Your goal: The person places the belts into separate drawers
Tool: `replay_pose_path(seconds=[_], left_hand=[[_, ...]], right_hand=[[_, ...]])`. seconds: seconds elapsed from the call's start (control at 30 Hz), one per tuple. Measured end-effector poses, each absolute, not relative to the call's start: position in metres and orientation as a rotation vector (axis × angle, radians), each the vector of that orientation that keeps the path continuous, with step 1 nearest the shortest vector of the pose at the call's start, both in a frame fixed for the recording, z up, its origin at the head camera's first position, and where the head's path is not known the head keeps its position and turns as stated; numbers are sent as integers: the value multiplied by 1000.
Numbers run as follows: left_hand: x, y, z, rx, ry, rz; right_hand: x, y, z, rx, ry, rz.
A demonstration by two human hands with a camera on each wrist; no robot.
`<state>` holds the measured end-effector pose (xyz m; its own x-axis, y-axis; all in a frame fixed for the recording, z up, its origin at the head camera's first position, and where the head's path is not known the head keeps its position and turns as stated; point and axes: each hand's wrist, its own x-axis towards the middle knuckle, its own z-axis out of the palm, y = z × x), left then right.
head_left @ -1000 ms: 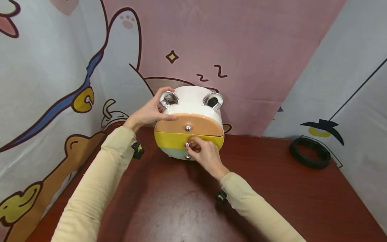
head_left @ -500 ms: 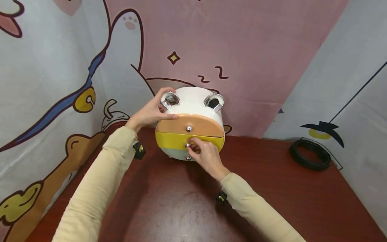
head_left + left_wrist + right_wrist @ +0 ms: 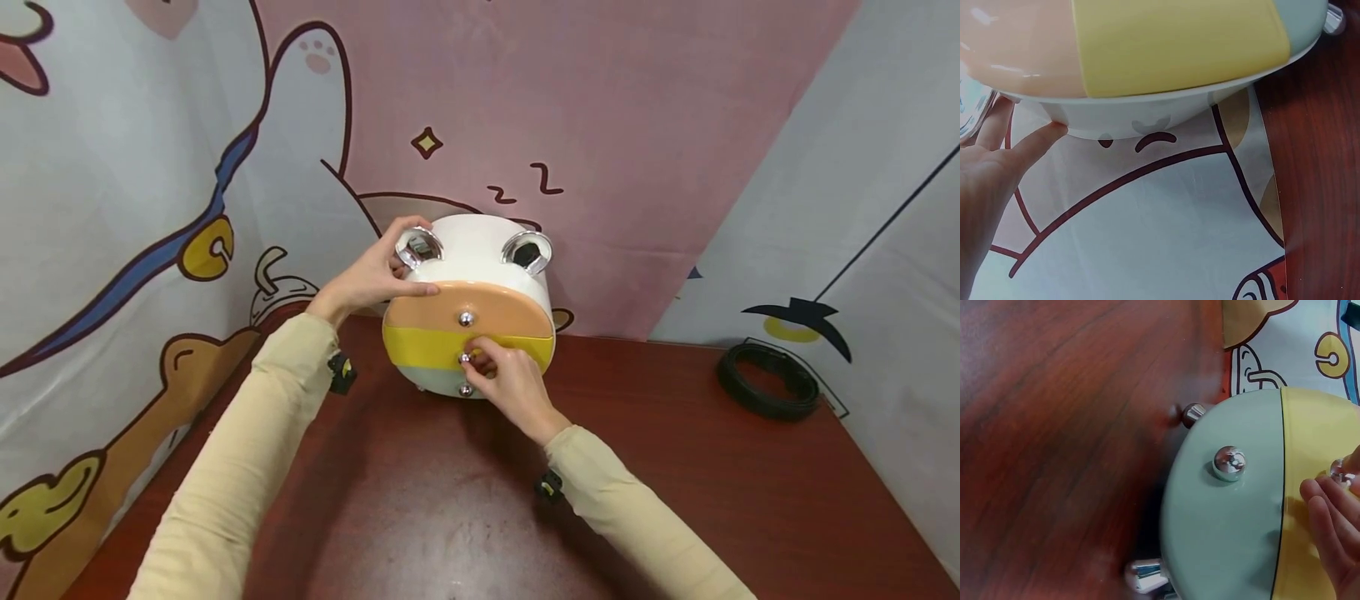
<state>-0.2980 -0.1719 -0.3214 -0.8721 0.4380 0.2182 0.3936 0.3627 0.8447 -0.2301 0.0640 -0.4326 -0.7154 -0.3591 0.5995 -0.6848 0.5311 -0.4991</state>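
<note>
A rounded drawer box (image 3: 487,267) in white, with two chrome eye shapes on top, stands on the table. Its front has an orange drawer (image 3: 427,310), a yellow drawer (image 3: 416,347) and a pale green drawer (image 3: 1229,531), each with a round chrome knob. My left hand (image 3: 367,279) grips the box's upper left side around one chrome eye (image 3: 418,247); its thumb lies on the orange front. At the yellow drawer, my right hand (image 3: 513,383) pinches the middle knob (image 3: 1339,472), which its fingers partly cover. The lower knob (image 3: 1229,461) shows on the green drawer.
The dark red wooden table (image 3: 420,500) spreads toward me. A black ring-shaped roll (image 3: 768,381) lies at its right back corner. Printed cartoon cloth (image 3: 600,167) hangs close behind the box and along both sides.
A thin dark line above the yellow drawer, visible earlier, no longer shows at the seam with the orange one. Both hands keep their places on the box; the view shifts slightly.
</note>
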Motion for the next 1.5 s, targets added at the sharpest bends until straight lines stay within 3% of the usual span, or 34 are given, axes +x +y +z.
replay_pose_path(seconds=[1.0, 1.3, 1.5], left_hand=[[-299, -169, -324, 778, 2450, 1653], [-280, -166, -308, 778, 2444, 1649], [-275, -166, -304, 774, 2441, 1652]], right_hand=[[-210, 80, -478, 782, -2421, 1188], [-214, 72, -490, 713, -2583, 1094], [-213, 64, -496, 653, -2558, 1350]])
